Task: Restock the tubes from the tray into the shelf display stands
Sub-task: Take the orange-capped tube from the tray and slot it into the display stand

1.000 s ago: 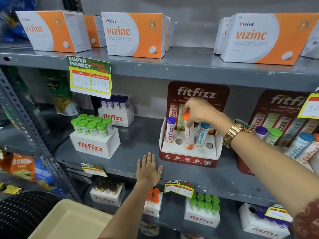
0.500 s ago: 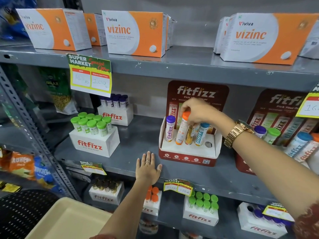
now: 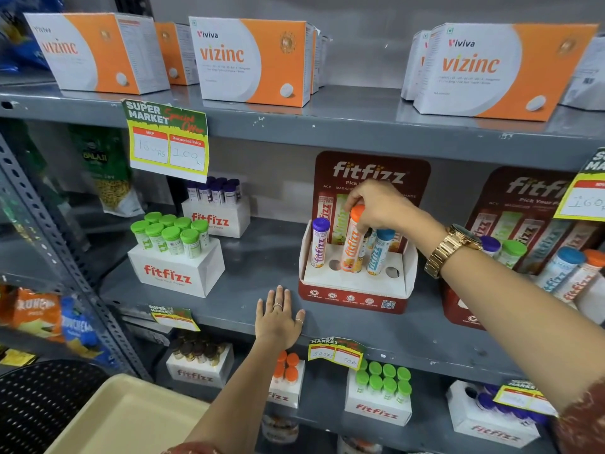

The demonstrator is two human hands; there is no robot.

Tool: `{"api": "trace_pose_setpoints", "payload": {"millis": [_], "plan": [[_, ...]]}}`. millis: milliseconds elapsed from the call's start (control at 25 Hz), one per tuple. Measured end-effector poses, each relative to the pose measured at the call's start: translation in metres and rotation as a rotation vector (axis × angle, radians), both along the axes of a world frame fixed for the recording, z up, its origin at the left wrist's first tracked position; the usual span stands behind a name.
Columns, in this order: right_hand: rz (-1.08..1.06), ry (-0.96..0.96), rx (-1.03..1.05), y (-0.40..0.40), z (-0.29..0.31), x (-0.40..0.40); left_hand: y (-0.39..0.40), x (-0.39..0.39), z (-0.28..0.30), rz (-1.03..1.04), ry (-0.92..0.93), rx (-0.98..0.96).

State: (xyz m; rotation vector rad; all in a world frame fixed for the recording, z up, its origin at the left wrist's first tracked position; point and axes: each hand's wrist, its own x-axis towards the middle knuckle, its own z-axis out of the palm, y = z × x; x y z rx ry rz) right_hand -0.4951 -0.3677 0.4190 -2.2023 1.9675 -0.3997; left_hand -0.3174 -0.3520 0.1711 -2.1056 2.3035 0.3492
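My right hand [image 3: 379, 206] grips the orange cap of an orange fitfizz tube [image 3: 352, 244], which stands slightly tilted with its base in a front hole of the red fitfizz display stand [image 3: 357, 296] on the middle shelf. A purple-capped tube [image 3: 319, 242] stands at the stand's left and a blue-capped tube [image 3: 378, 250] to the right of the orange one. Two front holes show empty. My left hand [image 3: 278, 317] lies flat, fingers spread, on the shelf's front edge. The beige tray [image 3: 131, 417] sits at the bottom left, and the part in view holds nothing.
A white stand of green-capped tubes [image 3: 173, 253] and one with purple caps [image 3: 216, 204] stand to the left. Another red stand [image 3: 530, 257] with tubes is at the right. Vizinc boxes [image 3: 252, 60] fill the upper shelf. More stands sit below. A black perforated surface [image 3: 42, 401] lies left of the tray.
The orange tube was upright in a hole a second ago; my right hand tilted it leftward, and it now stands closer to upright in the stand. My left hand has stayed on the shelf edge.
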Motion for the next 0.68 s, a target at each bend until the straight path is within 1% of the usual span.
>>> {"api": "trace_pose_setpoints", "payload": {"millis": [400, 520, 680], "plan": [[-0.012, 0.034, 0.031, 0.010, 0.002, -0.011, 0.001, -0.002, 0.002, 0.013, -0.011, 0.016], [-0.071, 0.054, 0.059, 0.014, 0.007, -0.021, 0.007, -0.010, 0.003, 0.018, -0.012, 0.018], [-0.202, 0.182, 0.031, 0.015, 0.007, -0.040, 0.013, -0.022, 0.003, 0.035, -0.010, 0.028]]}}
